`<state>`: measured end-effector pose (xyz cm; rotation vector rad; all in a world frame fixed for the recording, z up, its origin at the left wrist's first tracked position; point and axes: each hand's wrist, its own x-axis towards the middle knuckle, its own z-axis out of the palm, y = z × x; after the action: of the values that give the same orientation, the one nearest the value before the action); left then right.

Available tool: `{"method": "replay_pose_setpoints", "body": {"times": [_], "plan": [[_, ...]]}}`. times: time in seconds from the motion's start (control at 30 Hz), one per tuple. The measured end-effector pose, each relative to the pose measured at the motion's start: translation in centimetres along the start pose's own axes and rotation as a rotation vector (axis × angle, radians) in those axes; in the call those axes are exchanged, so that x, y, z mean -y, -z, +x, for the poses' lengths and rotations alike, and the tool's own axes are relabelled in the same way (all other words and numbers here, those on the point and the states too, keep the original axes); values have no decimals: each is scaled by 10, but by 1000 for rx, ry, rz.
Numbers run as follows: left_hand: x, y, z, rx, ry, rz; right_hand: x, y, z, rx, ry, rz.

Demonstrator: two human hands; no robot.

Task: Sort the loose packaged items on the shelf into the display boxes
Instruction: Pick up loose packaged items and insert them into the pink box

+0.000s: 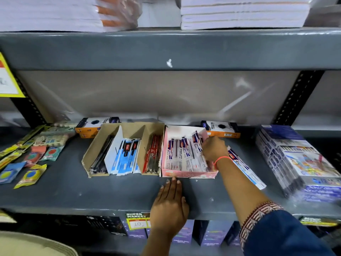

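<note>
A pink display box point(188, 174) on the grey shelf point(92, 191) holds white-and-blue pen packets point(181, 154). My right hand point(214, 149) reaches into its right side, fingers closed on packets there. One more such packet point(247, 171) lies loose on the shelf just right of the box, under my forearm. My left hand point(169, 202) rests flat on the shelf, fingertips touching the box's front wall. To the left stands a brown cardboard display box point(88, 156) with three compartments: black pens, blue packets point(125, 156), red packets point(152, 156).
Loose yellow, blue and green sachets point(27, 159) lie at the shelf's left. Two orange-and-black boxes point(221, 129) stand at the back. A large wrapped stack of packs point(299, 161) fills the right end. Paper reams sit on the shelf above.
</note>
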<state>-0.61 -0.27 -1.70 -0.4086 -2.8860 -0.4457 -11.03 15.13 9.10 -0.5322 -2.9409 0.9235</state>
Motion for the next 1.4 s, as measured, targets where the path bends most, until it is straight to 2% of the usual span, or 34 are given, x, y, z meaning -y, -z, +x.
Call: {"method": "replay_pose_setpoints", "body": {"times": [0.2, 0.47, 0.6, 0.67, 0.77, 0.93, 1.13, 1.27, 1.33, 1.4], "plan": [[0, -2, 1, -9, -18, 0, -3, -10, -2, -37, 54, -263], [1, -5, 1, -34, -22, 14, 0, -13, -3, -5, 55, -286], [0, -4, 0, -29, -34, 3, -4, -4, -5, -90, 132, -309], [-1, -5, 0, -36, -33, -5, -11, 9, -8, -154, 90, -220], [-1, -5, 1, -38, -16, -14, -39, 32, -10, -258, -70, -80], [-2, -7, -1, -99, -23, -41, -109, 34, -10, -91, -274, -159], [-1, -6, -1, -70, -14, -9, -125, 31, -5, -54, -304, -43], [-2, -5, -1, -85, -6, 23, -118, 37, -7, -108, -298, 52], [-2, -5, -1, -81, -29, 32, -114, 43, -8, -136, -279, 216], [-2, -4, 0, -55, -32, 30, -104, 48, -15, -154, -232, 495]]}}
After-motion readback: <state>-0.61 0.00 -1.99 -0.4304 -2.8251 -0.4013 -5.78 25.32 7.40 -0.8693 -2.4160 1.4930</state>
